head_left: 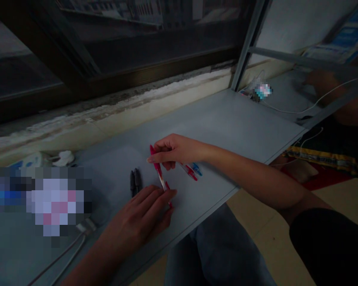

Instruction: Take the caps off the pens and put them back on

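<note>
A pink-red pen (162, 179) with a clear barrel slants between my two hands above the desk (209, 123). My right hand (170, 151) pinches its upper, pink end between thumb and fingers. Lower down, my left hand (150, 212) has its thumb and forefinger closed around the other end, whose red tip shows between them. Just left of the pen lie two dark pens (135, 180) side by side, their lower ends hidden by my left hand. Under my right wrist rest a red pen (191, 173) and a blue pen (197, 170), both partly covered.
Blurred-out items (56, 202) and a white cable (74, 250) occupy the desk's left side. White crumpled tissue (64, 158) sits by the wall. A metal frame post (247, 51) rises at the right. Beyond it are another person's arm (331, 85) and a thin cable (313, 105).
</note>
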`<action>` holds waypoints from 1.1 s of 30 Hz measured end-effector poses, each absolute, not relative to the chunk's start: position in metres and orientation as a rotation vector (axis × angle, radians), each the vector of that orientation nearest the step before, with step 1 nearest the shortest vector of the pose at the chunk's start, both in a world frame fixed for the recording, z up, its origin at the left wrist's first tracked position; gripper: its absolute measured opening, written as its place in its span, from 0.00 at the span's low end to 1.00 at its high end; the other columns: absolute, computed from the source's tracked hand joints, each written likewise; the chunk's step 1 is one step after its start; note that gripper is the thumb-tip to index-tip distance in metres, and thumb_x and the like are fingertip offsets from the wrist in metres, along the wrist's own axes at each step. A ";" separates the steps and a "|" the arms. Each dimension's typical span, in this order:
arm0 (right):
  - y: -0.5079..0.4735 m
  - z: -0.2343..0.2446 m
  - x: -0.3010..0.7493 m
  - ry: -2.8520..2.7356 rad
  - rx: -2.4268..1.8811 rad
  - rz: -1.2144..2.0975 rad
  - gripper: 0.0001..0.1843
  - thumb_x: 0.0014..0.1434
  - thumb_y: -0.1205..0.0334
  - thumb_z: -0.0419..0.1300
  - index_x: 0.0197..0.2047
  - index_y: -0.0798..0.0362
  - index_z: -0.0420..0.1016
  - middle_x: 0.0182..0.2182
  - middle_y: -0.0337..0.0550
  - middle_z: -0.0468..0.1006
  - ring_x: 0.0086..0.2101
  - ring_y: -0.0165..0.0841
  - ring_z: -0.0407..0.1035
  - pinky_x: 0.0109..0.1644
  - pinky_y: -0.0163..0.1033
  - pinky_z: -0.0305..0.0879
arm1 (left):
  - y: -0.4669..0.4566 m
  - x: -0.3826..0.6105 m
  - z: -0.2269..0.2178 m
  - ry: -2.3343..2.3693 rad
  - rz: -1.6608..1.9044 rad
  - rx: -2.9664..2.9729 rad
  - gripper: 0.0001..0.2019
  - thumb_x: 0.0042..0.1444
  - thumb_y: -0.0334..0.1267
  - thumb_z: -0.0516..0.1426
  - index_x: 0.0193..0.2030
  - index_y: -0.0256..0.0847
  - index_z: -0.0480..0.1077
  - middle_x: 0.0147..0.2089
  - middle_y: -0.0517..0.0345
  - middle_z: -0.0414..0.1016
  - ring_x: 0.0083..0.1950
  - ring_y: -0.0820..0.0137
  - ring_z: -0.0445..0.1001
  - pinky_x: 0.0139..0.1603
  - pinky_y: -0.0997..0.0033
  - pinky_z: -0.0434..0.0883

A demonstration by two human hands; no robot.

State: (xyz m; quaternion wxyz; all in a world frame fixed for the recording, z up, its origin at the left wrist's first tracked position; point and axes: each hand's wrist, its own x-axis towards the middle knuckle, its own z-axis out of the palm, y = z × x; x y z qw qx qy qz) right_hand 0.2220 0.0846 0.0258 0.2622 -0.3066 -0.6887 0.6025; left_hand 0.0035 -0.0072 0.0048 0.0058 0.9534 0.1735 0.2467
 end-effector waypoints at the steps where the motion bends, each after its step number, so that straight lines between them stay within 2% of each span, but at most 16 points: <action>1: 0.084 0.026 0.222 -1.863 -0.828 1.632 0.20 0.63 0.50 0.69 0.30 0.56 0.71 0.21 0.32 0.73 0.22 0.22 0.67 0.28 0.29 0.66 | -0.008 0.004 0.005 0.541 0.778 2.991 0.11 0.73 0.32 0.54 0.57 0.33 0.72 0.44 0.48 0.82 0.46 0.64 0.81 0.47 0.67 0.82; 7: 0.085 0.025 0.224 -1.889 -0.836 1.616 0.20 0.64 0.49 0.68 0.31 0.58 0.74 0.20 0.33 0.73 0.22 0.22 0.67 0.27 0.28 0.64 | -0.010 0.003 0.012 0.563 0.789 3.004 0.11 0.74 0.30 0.52 0.57 0.33 0.72 0.44 0.47 0.82 0.46 0.64 0.81 0.49 0.65 0.82; 18: 0.084 0.024 0.222 -1.920 -0.844 1.616 0.22 0.62 0.47 0.70 0.29 0.57 0.72 0.20 0.33 0.74 0.22 0.23 0.67 0.28 0.29 0.64 | -0.009 0.001 0.012 0.471 0.789 3.024 0.11 0.73 0.32 0.53 0.57 0.32 0.72 0.42 0.48 0.83 0.44 0.64 0.82 0.47 0.66 0.81; 25: 0.085 0.023 0.222 -1.918 -0.861 1.586 0.20 0.64 0.48 0.68 0.31 0.57 0.74 0.20 0.33 0.73 0.22 0.22 0.66 0.28 0.29 0.63 | -0.007 0.001 0.012 0.525 0.800 2.999 0.11 0.71 0.27 0.54 0.56 0.34 0.72 0.42 0.50 0.83 0.43 0.65 0.82 0.46 0.66 0.81; 30: 0.083 0.023 0.217 -1.798 -0.773 1.656 0.17 0.63 0.54 0.69 0.31 0.57 0.73 0.25 0.36 0.78 0.24 0.23 0.69 0.31 0.29 0.68 | -0.006 0.001 0.012 0.550 0.772 3.000 0.11 0.72 0.28 0.53 0.57 0.35 0.71 0.42 0.50 0.82 0.42 0.66 0.82 0.44 0.67 0.81; 33: 0.085 0.025 0.218 -1.696 -0.799 1.690 0.17 0.63 0.53 0.69 0.32 0.56 0.71 0.28 0.39 0.81 0.25 0.24 0.71 0.33 0.31 0.69 | -0.006 0.002 0.011 0.572 0.770 2.998 0.13 0.74 0.34 0.51 0.61 0.35 0.69 0.43 0.49 0.82 0.43 0.65 0.81 0.44 0.66 0.80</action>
